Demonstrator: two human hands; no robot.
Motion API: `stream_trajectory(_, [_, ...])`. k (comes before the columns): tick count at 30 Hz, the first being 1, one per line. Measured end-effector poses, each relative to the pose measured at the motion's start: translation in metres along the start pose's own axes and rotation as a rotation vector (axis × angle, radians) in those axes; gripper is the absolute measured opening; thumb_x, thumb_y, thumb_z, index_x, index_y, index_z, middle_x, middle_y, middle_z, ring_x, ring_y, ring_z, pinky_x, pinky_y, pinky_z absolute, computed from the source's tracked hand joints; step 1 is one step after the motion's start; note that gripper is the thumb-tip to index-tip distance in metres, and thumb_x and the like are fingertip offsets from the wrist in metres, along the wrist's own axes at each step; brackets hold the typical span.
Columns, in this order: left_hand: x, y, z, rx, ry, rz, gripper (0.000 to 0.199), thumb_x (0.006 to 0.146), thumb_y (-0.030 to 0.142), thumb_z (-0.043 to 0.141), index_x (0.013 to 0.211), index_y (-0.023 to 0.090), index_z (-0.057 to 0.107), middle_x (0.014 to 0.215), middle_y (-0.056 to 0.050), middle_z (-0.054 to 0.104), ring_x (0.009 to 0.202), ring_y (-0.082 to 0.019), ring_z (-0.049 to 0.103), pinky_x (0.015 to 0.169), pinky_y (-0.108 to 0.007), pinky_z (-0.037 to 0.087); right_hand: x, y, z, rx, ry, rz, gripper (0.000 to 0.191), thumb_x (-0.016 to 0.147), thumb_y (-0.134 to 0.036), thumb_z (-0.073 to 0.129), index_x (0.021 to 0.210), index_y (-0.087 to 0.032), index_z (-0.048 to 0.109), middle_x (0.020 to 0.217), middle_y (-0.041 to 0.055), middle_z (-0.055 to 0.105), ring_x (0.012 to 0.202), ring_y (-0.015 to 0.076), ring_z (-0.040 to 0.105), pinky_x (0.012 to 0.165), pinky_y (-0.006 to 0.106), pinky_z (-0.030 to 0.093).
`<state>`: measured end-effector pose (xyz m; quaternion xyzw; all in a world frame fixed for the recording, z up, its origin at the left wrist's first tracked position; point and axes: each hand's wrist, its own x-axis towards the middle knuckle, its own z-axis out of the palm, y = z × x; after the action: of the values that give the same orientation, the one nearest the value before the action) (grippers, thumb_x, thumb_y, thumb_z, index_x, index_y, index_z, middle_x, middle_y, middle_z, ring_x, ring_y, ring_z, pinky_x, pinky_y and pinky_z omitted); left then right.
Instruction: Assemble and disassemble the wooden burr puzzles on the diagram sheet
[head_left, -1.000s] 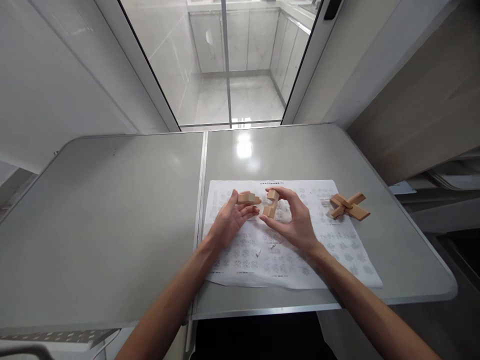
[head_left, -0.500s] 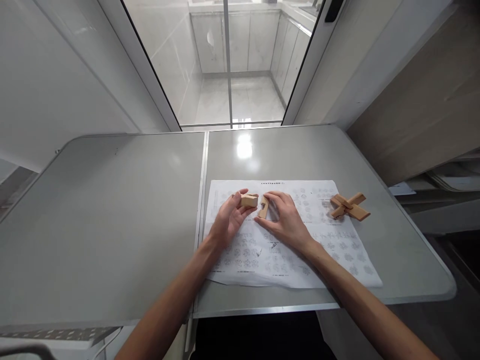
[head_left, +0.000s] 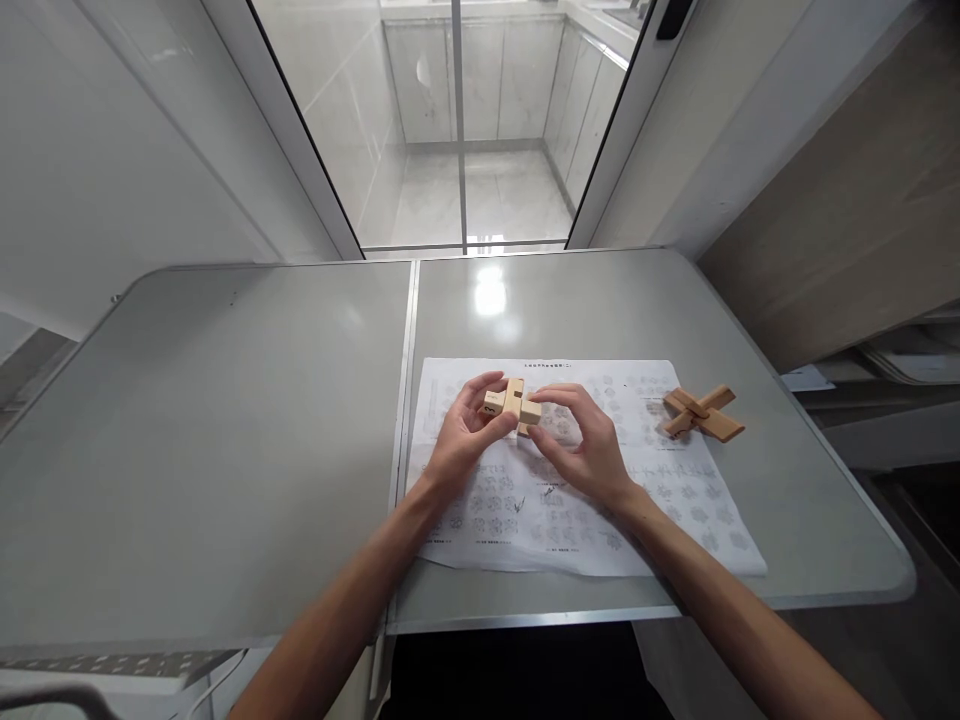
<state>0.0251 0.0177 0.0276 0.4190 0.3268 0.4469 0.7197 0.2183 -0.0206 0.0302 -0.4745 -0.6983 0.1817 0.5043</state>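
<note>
Light wooden burr puzzle pieces [head_left: 513,396] are crossed together over the paper, one upright notched piece across a horizontal block with a dark mark on its left end. My left hand [head_left: 466,425] is closed around them, its thumb in front of the upright piece. My right hand [head_left: 589,440] has its finger and thumb at the block's right end [head_left: 531,412], above and below it. Part of another wooden piece [head_left: 523,430] shows under the crossing; how the pieces join is hidden by the fingers.
Beneath both hands lies a printed diagram sheet [head_left: 480,540] with handwritten marks. An interlocked cross of darker wooden pieces [head_left: 703,413] rests at its right edge. The grey table [head_left: 300,400] has a metal strip [head_left: 403,400] down its middle. A glass door stands behind it.
The notched piece in my right hand has moved left and now stands upright across the left hand's block. My left hand has turned, bringing its thumb to the front.
</note>
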Motion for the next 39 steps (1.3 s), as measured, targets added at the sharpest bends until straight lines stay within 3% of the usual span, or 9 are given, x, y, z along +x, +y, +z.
stream_trajectory(7, [-0.0004,0.0001,0.0007,0.064,-0.005,0.015,0.062,0.084,0.038,0.089,0.139,0.027,0.063,0.14,-0.01,0.061,0.108,-0.021,0.067,0.099,-0.034,0.053,-0.0037,-0.0002,0.0008,0.078,-0.118,0.09,0.011,0.107,-0.035,0.059,0.113,-0.027,0.065,0.101,0.006,0.073,0.086,0.0235,0.068,0.08,0.041,0.057])
stream_trajectory(13, [-0.003,0.0042,0.0043,0.091,0.005,0.0,0.062,0.084,0.039,0.089,0.138,0.026,0.062,0.138,-0.009,0.062,0.109,-0.02,0.066,0.098,-0.034,0.054,-0.0028,-0.0026,-0.0001,0.107,-0.167,0.128,0.017,0.109,-0.037,0.056,0.112,-0.025,0.068,0.106,0.0077,0.074,0.096,0.0255,0.069,0.087,0.043,0.055])
stream_trajectory(20, [-0.0029,0.0005,0.0031,0.094,-0.01,0.045,0.063,0.082,0.037,0.091,0.136,0.027,0.06,0.137,-0.01,0.064,0.112,-0.022,0.067,0.1,-0.035,0.055,-0.0027,-0.0019,-0.0009,0.101,-0.158,0.129,0.013,0.104,-0.037,0.066,0.097,-0.026,0.068,0.092,0.0039,0.071,0.086,0.0242,0.067,0.081,0.041,0.054])
stream_trajectory(26, [-0.0013,-0.0023,0.0008,0.082,-0.018,0.096,0.058,0.082,0.033,0.092,0.131,0.025,0.062,0.137,-0.011,0.066,0.125,-0.026,0.065,0.105,-0.036,0.052,-0.0029,-0.004,-0.0012,0.108,-0.161,0.133,0.016,0.104,-0.04,0.066,0.096,-0.026,0.069,0.091,0.0046,0.073,0.086,0.025,0.067,0.079,0.042,0.055])
stream_trajectory(34, [-0.0025,-0.0016,0.0062,0.066,0.042,0.096,0.058,0.078,0.034,0.094,0.126,0.025,0.061,0.136,-0.01,0.066,0.117,-0.024,0.067,0.104,-0.036,0.051,-0.0047,-0.0053,0.0061,0.011,-0.052,0.076,0.021,0.104,-0.039,0.067,0.088,-0.026,0.066,0.079,0.0037,0.066,0.081,0.025,0.064,0.08,0.043,0.053])
stream_trajectory(39, [-0.0023,-0.0036,0.0067,0.086,0.033,0.106,0.059,0.082,0.033,0.092,0.131,0.024,0.061,0.138,-0.011,0.065,0.121,-0.024,0.066,0.103,-0.035,0.052,-0.0033,-0.0042,0.0043,0.068,-0.088,0.086,0.019,0.105,-0.039,0.064,0.092,-0.025,0.065,0.086,0.0047,0.069,0.082,0.0237,0.065,0.078,0.04,0.053])
